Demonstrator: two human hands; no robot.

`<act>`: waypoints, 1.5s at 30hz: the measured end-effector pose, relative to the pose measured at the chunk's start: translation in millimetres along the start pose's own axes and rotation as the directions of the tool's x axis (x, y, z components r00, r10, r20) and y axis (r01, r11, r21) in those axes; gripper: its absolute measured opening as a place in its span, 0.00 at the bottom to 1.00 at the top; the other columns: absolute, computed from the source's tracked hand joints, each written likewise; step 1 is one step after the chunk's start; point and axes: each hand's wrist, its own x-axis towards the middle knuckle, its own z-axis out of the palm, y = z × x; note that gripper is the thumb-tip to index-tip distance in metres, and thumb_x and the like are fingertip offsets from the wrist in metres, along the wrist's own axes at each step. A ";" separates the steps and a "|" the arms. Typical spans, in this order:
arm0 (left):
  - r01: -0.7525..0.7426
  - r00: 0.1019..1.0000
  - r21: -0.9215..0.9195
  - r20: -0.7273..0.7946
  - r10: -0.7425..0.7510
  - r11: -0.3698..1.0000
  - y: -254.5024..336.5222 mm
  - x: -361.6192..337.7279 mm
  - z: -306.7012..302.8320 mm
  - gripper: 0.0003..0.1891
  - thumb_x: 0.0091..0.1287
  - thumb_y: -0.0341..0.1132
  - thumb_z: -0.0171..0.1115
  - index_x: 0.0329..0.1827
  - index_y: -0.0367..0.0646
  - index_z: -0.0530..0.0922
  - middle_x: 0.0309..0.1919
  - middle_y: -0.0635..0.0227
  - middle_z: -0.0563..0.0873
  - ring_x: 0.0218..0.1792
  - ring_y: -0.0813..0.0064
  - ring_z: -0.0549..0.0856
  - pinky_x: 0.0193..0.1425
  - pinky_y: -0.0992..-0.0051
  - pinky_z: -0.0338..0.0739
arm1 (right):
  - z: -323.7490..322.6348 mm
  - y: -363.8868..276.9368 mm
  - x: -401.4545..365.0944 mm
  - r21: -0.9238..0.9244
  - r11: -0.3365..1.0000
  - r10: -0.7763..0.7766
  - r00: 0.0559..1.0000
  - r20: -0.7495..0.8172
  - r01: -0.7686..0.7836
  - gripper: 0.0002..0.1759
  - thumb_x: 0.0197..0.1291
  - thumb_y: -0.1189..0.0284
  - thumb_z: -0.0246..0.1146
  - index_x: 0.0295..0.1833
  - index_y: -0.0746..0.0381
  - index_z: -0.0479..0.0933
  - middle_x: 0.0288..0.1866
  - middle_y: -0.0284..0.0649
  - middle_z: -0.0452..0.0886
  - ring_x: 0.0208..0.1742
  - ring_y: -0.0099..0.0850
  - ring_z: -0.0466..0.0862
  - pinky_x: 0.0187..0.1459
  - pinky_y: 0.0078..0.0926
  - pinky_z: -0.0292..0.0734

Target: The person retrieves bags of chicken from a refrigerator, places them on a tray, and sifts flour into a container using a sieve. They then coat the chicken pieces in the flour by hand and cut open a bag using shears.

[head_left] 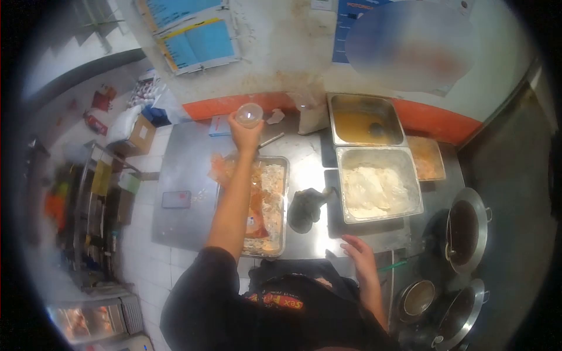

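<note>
Clear plastic cup [250, 114] sits in the left hand [246, 134], arm stretched fwd over the worktop [187, 167]. Fingers wrap the cup's lower part from below, mouth up. Contents can't be told, the cup looks pale and see-through. Right hand [358, 253] is well apart from it, lying flat and open on the near edge of the worktop, holding nothing.

Cup hangs above the far end of a steel tray [280, 199] w/ mixed pale and orange food and an orange bag lying in it. Just right of the tray is a dark cloth [307, 207], then a deep pan of white food [377, 190]. Behind that is a pan of brown-orange sauce [364, 123] w/ a ladle-like thing in it, too blurred to be sure. A smaller tray of orange food [426, 158] is at the far right, and a phone [176, 199] lies left of the tray. Two pots [465, 228] and a strainer [417, 298] are lower right, off the worktop.

Step in hand, as I read it: the cup is mid-air at arm's reach, btwn the back wall and the food trays, i.e. being carried rather than filled or set down.

Next move w/ the cup probably calls for keeping it level, since the grip is low on a thin wall. It also needs to clear the tray rim and the tall clear container [307, 114] near the back. Right hand is free to steady or scoop.
</note>
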 end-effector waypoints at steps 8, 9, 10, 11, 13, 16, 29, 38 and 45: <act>0.212 0.976 0.213 0.012 -0.219 0.954 -96.0 11.5 49.2 0.45 0.41 0.42 0.77 0.61 0.36 0.61 0.55 0.44 0.74 0.58 0.47 0.75 0.61 0.62 0.69 | -15.0 -4.1 -22.3 0.012 1.000 -0.009 0.989 -0.147 0.011 0.19 0.59 0.76 0.62 0.56 0.68 0.76 0.54 0.42 0.80 0.55 0.28 0.78 0.58 0.24 0.70; 0.162 0.987 0.214 -0.027 -0.160 0.963 -110.0 10.5 54.8 0.45 0.41 0.41 0.77 0.61 0.35 0.61 0.56 0.42 0.73 0.59 0.47 0.74 0.61 0.62 0.69 | -16.2 -4.7 -25.8 0.006 1.000 -0.021 0.988 -0.154 0.022 0.18 0.59 0.76 0.62 0.56 0.68 0.76 0.54 0.42 0.80 0.55 0.28 0.78 0.58 0.24 0.70; 0.160 0.986 0.208 0.004 -0.164 0.965 -119.1 15.3 58.1 0.45 0.41 0.41 0.77 0.61 0.35 0.61 0.56 0.42 0.73 0.59 0.47 0.74 0.61 0.62 0.69 | -18.4 -1.2 -27.3 0.014 1.000 -0.012 0.983 -0.183 0.015 0.18 0.59 0.76 0.62 0.56 0.68 0.76 0.54 0.42 0.80 0.55 0.28 0.78 0.58 0.24 0.70; 0.134 0.990 0.223 0.008 -0.139 0.966 -127.5 20.8 59.8 0.48 0.41 0.41 0.78 0.63 0.35 0.58 0.58 0.41 0.70 0.61 0.46 0.71 0.63 0.61 0.67 | -21.0 4.2 -26.4 0.054 0.998 -0.022 0.985 -0.171 0.031 0.18 0.59 0.76 0.61 0.56 0.68 0.76 0.54 0.41 0.80 0.54 0.27 0.78 0.57 0.23 0.70; 0.112 0.992 0.245 0.022 -0.121 0.963 -125.3 13.0 59.8 0.51 0.41 0.41 0.78 0.66 0.34 0.56 0.61 0.40 0.67 0.63 0.45 0.69 0.66 0.61 0.65 | -24.0 7.2 -28.7 0.097 0.995 -0.019 0.986 -0.165 0.035 0.18 0.59 0.77 0.61 0.56 0.68 0.76 0.53 0.41 0.80 0.53 0.27 0.78 0.56 0.23 0.70; 0.279 0.928 0.536 0.064 -0.368 0.797 -101.2 18.6 40.8 0.62 0.40 0.41 0.80 0.72 0.32 0.43 0.68 0.37 0.55 0.69 0.44 0.57 0.72 0.56 0.56 | -32.3 0.5 -22.2 0.086 0.996 -0.023 0.985 -0.174 0.038 0.18 0.59 0.76 0.62 0.55 0.67 0.77 0.49 0.40 0.81 0.49 0.25 0.79 0.52 0.21 0.72; -0.050 0.894 -0.119 0.436 0.098 0.992 85.5 -209.8 -96.9 0.23 0.57 0.21 0.59 0.59 0.37 0.71 0.53 0.62 0.76 0.53 0.69 0.77 0.54 0.72 0.73 | -118.3 -87.2 71.4 -0.684 0.729 -0.482 0.735 -0.478 0.032 0.15 0.51 0.74 0.63 0.47 0.60 0.82 0.42 0.43 0.85 0.41 0.36 0.84 0.47 0.31 0.77; 0.079 0.657 -0.253 0.741 0.140 0.964 157.6 -265.4 -81.7 0.14 0.54 0.23 0.60 0.45 0.40 0.78 0.47 0.60 0.79 0.49 0.63 0.79 0.47 0.70 0.75 | -172.8 -48.5 190.3 -0.949 -0.166 -0.374 0.908 -0.190 -0.267 0.10 0.48 0.72 0.60 0.37 0.56 0.83 0.41 0.45 0.85 0.43 0.41 0.84 0.48 0.42 0.69; 0.073 0.694 -0.262 0.707 0.139 0.962 210.1 -266.3 19.3 0.10 0.56 0.23 0.60 0.42 0.37 0.79 0.37 0.65 0.82 0.36 0.76 0.80 0.39 0.78 0.72 | -177.8 -115.0 193.0 -0.991 0.137 -0.425 0.904 -0.050 0.009 0.12 0.55 0.66 0.58 0.31 0.62 0.83 0.33 0.48 0.84 0.40 0.44 0.84 0.45 0.42 0.70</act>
